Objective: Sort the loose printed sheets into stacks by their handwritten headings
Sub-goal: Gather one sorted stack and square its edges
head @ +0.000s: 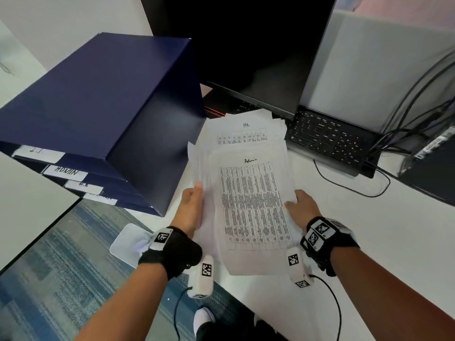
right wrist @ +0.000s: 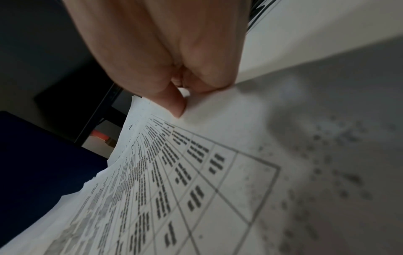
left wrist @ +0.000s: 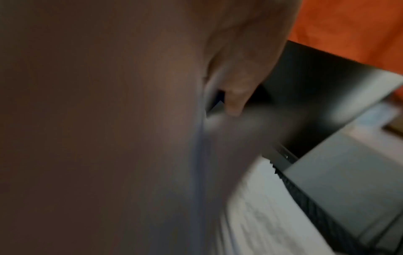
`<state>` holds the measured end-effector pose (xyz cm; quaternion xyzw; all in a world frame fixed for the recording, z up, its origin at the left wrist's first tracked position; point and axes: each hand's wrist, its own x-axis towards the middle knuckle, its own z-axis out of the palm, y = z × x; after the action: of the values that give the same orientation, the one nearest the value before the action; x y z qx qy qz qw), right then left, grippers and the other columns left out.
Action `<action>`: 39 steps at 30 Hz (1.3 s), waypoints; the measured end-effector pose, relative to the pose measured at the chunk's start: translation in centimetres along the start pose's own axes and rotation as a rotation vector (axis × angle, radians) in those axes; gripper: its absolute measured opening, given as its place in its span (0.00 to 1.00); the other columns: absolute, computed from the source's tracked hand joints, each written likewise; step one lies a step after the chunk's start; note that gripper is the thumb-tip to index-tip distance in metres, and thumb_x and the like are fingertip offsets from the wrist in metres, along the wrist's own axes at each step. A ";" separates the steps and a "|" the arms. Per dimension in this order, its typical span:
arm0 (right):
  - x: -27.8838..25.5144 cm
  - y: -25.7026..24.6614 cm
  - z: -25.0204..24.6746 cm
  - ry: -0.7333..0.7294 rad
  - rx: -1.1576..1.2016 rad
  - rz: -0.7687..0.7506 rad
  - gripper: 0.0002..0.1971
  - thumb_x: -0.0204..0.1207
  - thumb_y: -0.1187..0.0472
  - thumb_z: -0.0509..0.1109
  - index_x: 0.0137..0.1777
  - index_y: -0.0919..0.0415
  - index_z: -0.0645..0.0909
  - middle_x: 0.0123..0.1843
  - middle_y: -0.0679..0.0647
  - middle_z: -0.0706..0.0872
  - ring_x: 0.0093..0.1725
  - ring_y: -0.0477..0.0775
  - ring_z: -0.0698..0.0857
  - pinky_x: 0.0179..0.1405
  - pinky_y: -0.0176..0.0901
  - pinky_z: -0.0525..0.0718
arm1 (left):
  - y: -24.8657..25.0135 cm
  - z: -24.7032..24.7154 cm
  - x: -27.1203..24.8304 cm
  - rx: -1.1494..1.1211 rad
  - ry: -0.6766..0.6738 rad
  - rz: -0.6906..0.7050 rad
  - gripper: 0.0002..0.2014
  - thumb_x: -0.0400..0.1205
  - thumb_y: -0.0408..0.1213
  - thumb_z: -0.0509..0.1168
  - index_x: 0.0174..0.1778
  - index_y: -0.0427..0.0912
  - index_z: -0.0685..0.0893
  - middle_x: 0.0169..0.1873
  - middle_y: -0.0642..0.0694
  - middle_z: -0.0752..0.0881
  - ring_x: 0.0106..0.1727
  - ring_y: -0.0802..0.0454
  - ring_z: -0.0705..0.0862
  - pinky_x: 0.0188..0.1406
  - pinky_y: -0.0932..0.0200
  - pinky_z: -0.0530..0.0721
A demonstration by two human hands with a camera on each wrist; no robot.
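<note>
A loose pile of printed sheets (head: 251, 193) lies in the middle of the white desk. The top sheet (right wrist: 196, 172) carries a printed table and the handwritten heading "Admin". Behind it a sheet headed "HR" (head: 246, 132) sticks out. My left hand (head: 193, 205) grips the pile's left edge, thumb on top. The right hand (head: 299, 205) holds the right edge, and in the right wrist view its thumb (right wrist: 174, 103) presses on the top sheet. The left wrist view is mostly blocked by my palm, with one finger (left wrist: 235, 96) over the paper.
A dark blue drawer box (head: 98, 114) with white labels, one reading "ADMIN" (head: 66, 172), stands at the left. A black monitor (head: 246, 45) and a laptop keyboard (head: 327, 139) sit behind the pile. Cables (head: 418, 94) hang at the right. The desk edge (head: 221, 286) is near my wrists.
</note>
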<state>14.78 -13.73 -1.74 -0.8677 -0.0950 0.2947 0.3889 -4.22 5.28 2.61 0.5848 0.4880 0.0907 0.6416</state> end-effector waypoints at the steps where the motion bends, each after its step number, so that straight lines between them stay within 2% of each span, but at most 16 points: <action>1: 0.0 0.0 0.1 0.006 0.005 -0.001 0.13 0.80 0.66 0.59 0.63 0.65 0.76 0.59 0.60 0.83 0.53 0.58 0.80 0.54 0.43 0.77 | 0.2 -0.5 0.1 0.157 0.018 0.031 0.21 0.81 0.60 0.58 0.58 0.46 0.73 0.51 0.50 0.83 0.49 0.55 0.82 0.53 0.53 0.80; 3: 0.0 0.0 0.2 0.014 0.009 0.001 0.14 0.82 0.65 0.55 0.64 0.65 0.75 0.61 0.61 0.82 0.55 0.58 0.79 0.55 0.42 0.74 | 0.1 -1.4 0.5 0.454 0.036 0.081 0.10 0.84 0.44 0.60 0.53 0.42 0.73 0.48 0.44 0.83 0.44 0.48 0.81 0.51 0.52 0.80; 5: 0.0 -0.1 0.4 0.011 -0.021 0.001 0.17 0.83 0.65 0.53 0.69 0.65 0.72 0.65 0.62 0.80 0.58 0.59 0.78 0.55 0.40 0.71 | 0.2 -1.7 0.5 0.548 -0.001 0.057 0.13 0.83 0.46 0.60 0.51 0.37 0.73 0.43 0.41 0.83 0.43 0.44 0.81 0.51 0.49 0.79; 8: -0.3 -0.5 1.0 -0.040 -0.125 -0.027 0.20 0.85 0.64 0.50 0.75 0.63 0.69 0.69 0.63 0.77 0.64 0.62 0.78 0.57 0.41 0.71 | 0.0 -0.6 -0.8 0.535 -0.180 -0.030 0.22 0.83 0.56 0.56 0.55 0.38 0.68 0.34 0.46 0.80 0.35 0.50 0.79 0.41 0.53 0.78; 10: -0.3 -0.7 1.7 -0.068 -0.176 -0.067 0.21 0.84 0.62 0.51 0.75 0.60 0.70 0.68 0.66 0.75 0.61 0.64 0.79 0.57 0.41 0.75 | -0.6 0.6 -1.8 0.605 -0.231 -0.011 0.19 0.85 0.52 0.56 0.58 0.37 0.66 0.39 0.44 0.81 0.37 0.52 0.80 0.40 0.53 0.79; 13: -0.4 -0.9 1.8 -0.125 -0.206 -0.063 0.21 0.83 0.58 0.55 0.76 0.59 0.70 0.67 0.64 0.73 0.61 0.63 0.79 0.63 0.45 0.77 | -2.6 1.3 -1.8 0.650 -0.113 0.101 0.08 0.86 0.37 0.57 0.52 0.36 0.65 0.41 0.40 0.82 0.39 0.45 0.81 0.36 0.53 0.79; 16: -1.2 -1.0 0.8 -0.140 -0.136 -0.014 0.23 0.82 0.53 0.61 0.76 0.58 0.71 0.69 0.61 0.73 0.62 0.57 0.78 0.65 0.43 0.75 | -3.7 0.4 -2.3 0.514 -0.053 0.183 0.06 0.86 0.34 0.56 0.47 0.38 0.65 0.38 0.42 0.84 0.35 0.44 0.84 0.30 0.53 0.82; 18: -2.1 -1.4 -0.1 -0.090 -0.060 -0.015 0.28 0.80 0.49 0.65 0.77 0.58 0.68 0.72 0.58 0.71 0.70 0.56 0.75 0.71 0.47 0.72 | -3.7 -0.4 -3.1 0.315 -0.062 0.202 0.04 0.86 0.34 0.57 0.55 0.38 0.70 0.44 0.42 0.88 0.43 0.44 0.89 0.40 0.49 0.89; 21: -4.3 -3.7 -1.6 -0.059 0.176 -0.103 0.21 0.78 0.51 0.70 0.68 0.58 0.77 0.57 0.50 0.84 0.55 0.49 0.84 0.61 0.46 0.81 | -1.9 -0.9 -4.5 0.071 -0.153 0.226 0.12 0.87 0.29 0.54 0.64 0.46 0.73 0.51 0.50 0.89 0.49 0.58 0.89 0.44 0.63 0.87; 24: -6.3 -6.6 -3.0 -0.165 0.471 -0.076 0.12 0.79 0.57 0.70 0.60 0.55 0.81 0.57 0.54 0.89 0.53 0.52 0.88 0.58 0.51 0.85 | 0.7 -0.8 -5.4 -0.039 -0.206 0.271 0.16 0.87 0.28 0.55 0.65 0.52 0.74 0.56 0.48 0.88 0.55 0.52 0.89 0.53 0.53 0.88; 25: -6.9 -7.5 -3.4 -0.175 0.539 -0.096 0.11 0.79 0.60 0.70 0.60 0.53 0.81 0.57 0.53 0.89 0.54 0.52 0.88 0.58 0.51 0.85 | 1.4 -0.9 -5.6 -0.034 -0.180 0.308 0.15 0.86 0.28 0.57 0.63 0.53 0.74 0.54 0.50 0.89 0.53 0.55 0.89 0.52 0.55 0.88; 29: -10.0 -10.4 -3.5 -0.049 0.498 -0.345 0.10 0.79 0.61 0.70 0.53 0.44 0.81 0.50 0.38 0.88 0.52 0.39 0.87 0.48 0.33 0.84 | 3.4 -1.1 -6.5 0.064 0.064 0.544 0.14 0.84 0.31 0.62 0.59 0.55 0.75 0.47 0.60 0.87 0.47 0.69 0.87 0.51 0.66 0.85; 31: -11.2 -11.1 -2.7 0.026 0.507 -0.432 0.10 0.78 0.61 0.70 0.52 0.43 0.82 0.51 0.38 0.87 0.55 0.39 0.86 0.53 0.34 0.83 | 3.9 -1.3 -7.2 0.020 0.161 0.609 0.13 0.84 0.33 0.62 0.54 0.59 0.75 0.45 0.61 0.87 0.45 0.70 0.86 0.50 0.64 0.84; 33: -12.0 -11.3 -1.9 0.062 0.491 -0.481 0.11 0.79 0.62 0.69 0.56 0.45 0.82 0.54 0.39 0.87 0.56 0.39 0.85 0.57 0.36 0.82 | 3.9 -1.6 -7.8 -0.026 0.183 0.646 0.14 0.84 0.32 0.62 0.52 0.61 0.73 0.48 0.61 0.86 0.48 0.68 0.87 0.51 0.62 0.84; 36: -12.7 -11.1 -1.4 0.056 0.446 -0.528 0.15 0.78 0.63 0.69 0.63 0.50 0.78 0.55 0.39 0.86 0.54 0.32 0.85 0.54 0.28 0.82 | 4.3 -2.3 -8.5 -0.083 0.171 0.670 0.18 0.83 0.28 0.63 0.55 0.60 0.73 0.52 0.60 0.84 0.51 0.70 0.85 0.47 0.71 0.83; 39: -12.9 -11.1 -1.7 0.041 0.505 -0.531 0.16 0.78 0.68 0.69 0.56 0.45 0.76 0.53 0.44 0.87 0.53 0.39 0.87 0.51 0.33 0.84 | 5.1 -3.2 -8.6 -0.182 0.157 0.644 0.17 0.82 0.27 0.64 0.63 0.49 0.74 0.55 0.56 0.85 0.53 0.68 0.86 0.49 0.71 0.84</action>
<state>6.06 -12.33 12.93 -0.6952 -0.2334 0.1803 0.6555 -8.56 2.99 11.93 0.6405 0.3160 0.3764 0.5901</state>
